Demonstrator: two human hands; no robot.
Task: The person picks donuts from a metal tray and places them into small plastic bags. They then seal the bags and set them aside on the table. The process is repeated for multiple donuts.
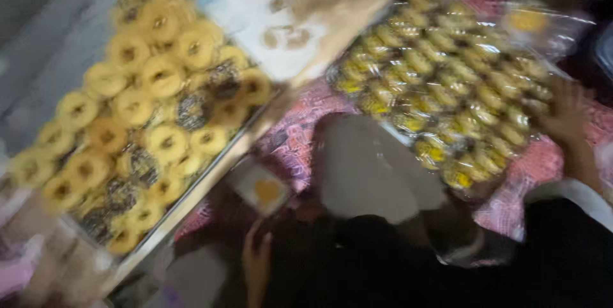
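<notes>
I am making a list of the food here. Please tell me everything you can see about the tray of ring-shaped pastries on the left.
The tray of ring-shaped pastries is a flat, metal-looking sheet lying slantwise on the left. It is crowded with yellow rings with dark centres, some with dark topping. Its lower right edge meets the pink patterned cloth. No hand touches it; the left hand is nearest. The picture is blurred, so finer detail is unclear.

A tray (191, 196) of yellow ring pastries (137, 84), some dark-topped, sits left of a pink patterned cloth (297, 135), with a white sheet (255, 11) behind.
</notes>
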